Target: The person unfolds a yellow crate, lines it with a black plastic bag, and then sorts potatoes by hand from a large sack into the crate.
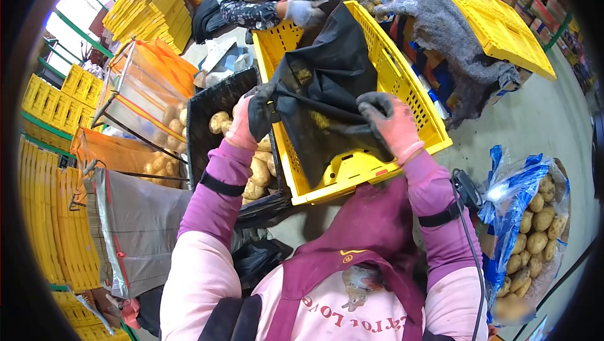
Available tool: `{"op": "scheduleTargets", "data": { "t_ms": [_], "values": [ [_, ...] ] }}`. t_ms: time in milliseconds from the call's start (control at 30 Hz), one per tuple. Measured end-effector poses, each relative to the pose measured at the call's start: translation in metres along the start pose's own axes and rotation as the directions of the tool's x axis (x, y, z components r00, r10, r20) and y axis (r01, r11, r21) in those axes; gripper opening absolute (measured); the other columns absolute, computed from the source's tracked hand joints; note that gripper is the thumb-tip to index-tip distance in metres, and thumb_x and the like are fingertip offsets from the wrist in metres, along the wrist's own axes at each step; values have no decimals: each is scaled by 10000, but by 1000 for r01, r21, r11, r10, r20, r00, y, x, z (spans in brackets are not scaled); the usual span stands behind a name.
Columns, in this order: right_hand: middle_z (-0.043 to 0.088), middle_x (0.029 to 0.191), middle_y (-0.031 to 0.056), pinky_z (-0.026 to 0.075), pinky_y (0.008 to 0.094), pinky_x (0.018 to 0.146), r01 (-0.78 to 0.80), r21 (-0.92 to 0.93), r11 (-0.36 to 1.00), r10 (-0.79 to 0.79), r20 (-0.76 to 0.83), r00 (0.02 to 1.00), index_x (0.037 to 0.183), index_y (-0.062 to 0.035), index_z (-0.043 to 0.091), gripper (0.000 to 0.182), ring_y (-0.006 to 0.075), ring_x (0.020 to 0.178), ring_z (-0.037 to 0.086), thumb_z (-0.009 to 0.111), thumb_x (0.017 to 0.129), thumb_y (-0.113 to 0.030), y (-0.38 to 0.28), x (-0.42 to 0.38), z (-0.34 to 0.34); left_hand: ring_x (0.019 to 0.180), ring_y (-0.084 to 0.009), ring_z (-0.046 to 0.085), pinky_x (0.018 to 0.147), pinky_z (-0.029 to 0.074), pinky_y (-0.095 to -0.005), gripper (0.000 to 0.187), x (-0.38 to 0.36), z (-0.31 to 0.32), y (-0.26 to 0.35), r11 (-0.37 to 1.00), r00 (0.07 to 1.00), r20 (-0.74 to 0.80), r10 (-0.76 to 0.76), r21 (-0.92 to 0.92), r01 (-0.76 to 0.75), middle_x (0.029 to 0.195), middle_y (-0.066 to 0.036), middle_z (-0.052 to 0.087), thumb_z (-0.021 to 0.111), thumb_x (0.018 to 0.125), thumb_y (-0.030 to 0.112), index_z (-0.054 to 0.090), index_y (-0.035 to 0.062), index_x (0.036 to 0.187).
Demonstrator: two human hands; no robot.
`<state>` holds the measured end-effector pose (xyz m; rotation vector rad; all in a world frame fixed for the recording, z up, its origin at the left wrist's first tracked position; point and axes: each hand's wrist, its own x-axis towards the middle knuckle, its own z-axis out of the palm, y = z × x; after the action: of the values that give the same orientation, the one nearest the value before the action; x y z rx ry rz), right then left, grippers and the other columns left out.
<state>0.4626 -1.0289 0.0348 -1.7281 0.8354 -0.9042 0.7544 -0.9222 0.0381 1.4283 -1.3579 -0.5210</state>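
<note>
A yellow plastic crate (402, 67) stands in front of me, with a black sheet (327, 83) draped in and over it. My left hand (258, 114), in a pink and dark glove, is closed on the sheet's left edge, above the crate's left rim. On the right, my right hand (391, 124), gloved alike, pinches the sheet near the crate's right side. Left of the crate is a black-lined container (204, 133) holding potatoes (259, 171). The sheet hides most of the crate's inside.
Across the crate sits a person, whose gloved hand (305, 12) is at its far end. Bagged potatoes (535, 240) lie at the right. Orange-lined frames (160, 64) and stacked yellow crates (56, 209) stand left. Grey cloth (443, 33) and a yellow crate (497, 20) are back right.
</note>
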Motion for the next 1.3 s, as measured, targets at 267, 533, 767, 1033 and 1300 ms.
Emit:
{"op": "scheduleTargets", "data": {
  "t_ms": [267, 533, 767, 1033, 1300],
  "values": [
    [589, 1189, 160, 523, 317, 829, -151, 273, 950, 96, 205, 974, 1354, -33, 453, 730, 257, 1070, 600, 813, 779, -301, 15, -21, 46, 847, -165, 670, 745, 542, -274, 227, -10, 23, 52, 978, 997, -56, -46, -204, 33, 929, -68, 688, 661, 884, 86, 651, 9, 1098],
    [676, 907, 188, 516, 392, 785, -85, -136, 987, 73, -88, 993, 1023, 15, 629, 356, 350, 872, 661, 747, 816, -250, -5, -39, 23, 752, -54, 571, 669, 474, -218, 276, 1, 92, 95, 742, 910, 155, -385, -534, 405, 861, 32, 635, 660, 939, 287, 669, 27, 1032],
    [632, 694, 78, 462, 271, 524, 51, -313, 948, -56, -10, 998, 971, 28, 635, 291, 82, 614, 588, 729, 876, -232, -8, -53, 1, 987, -131, 630, 847, 509, -290, 367, -28, 105, 77, 645, 807, 449, -383, -496, 582, 1104, -24, 667, 624, 955, 273, 633, 10, 1211],
    [660, 946, 30, 527, 252, 669, -268, 190, 945, 276, -18, 961, 1170, -16, 601, 356, 120, 730, 635, 697, 909, -238, -28, -49, 0, 663, -68, 554, 613, 463, -259, 197, -30, 111, 64, 942, 955, 27, -297, -153, 298, 742, 19, 652, 766, 830, 174, 685, -5, 845],
    [667, 861, -5, 403, 184, 527, -312, 356, 881, 321, 34, 946, 1070, -49, 642, 215, 32, 623, 542, 703, 872, -107, 2, -33, -12, 618, -95, 604, 581, 488, -218, 165, -31, 91, 61, 789, 888, -38, -459, -478, 387, 754, -33, 647, 720, 878, 174, 660, 22, 903]
  ]
}}
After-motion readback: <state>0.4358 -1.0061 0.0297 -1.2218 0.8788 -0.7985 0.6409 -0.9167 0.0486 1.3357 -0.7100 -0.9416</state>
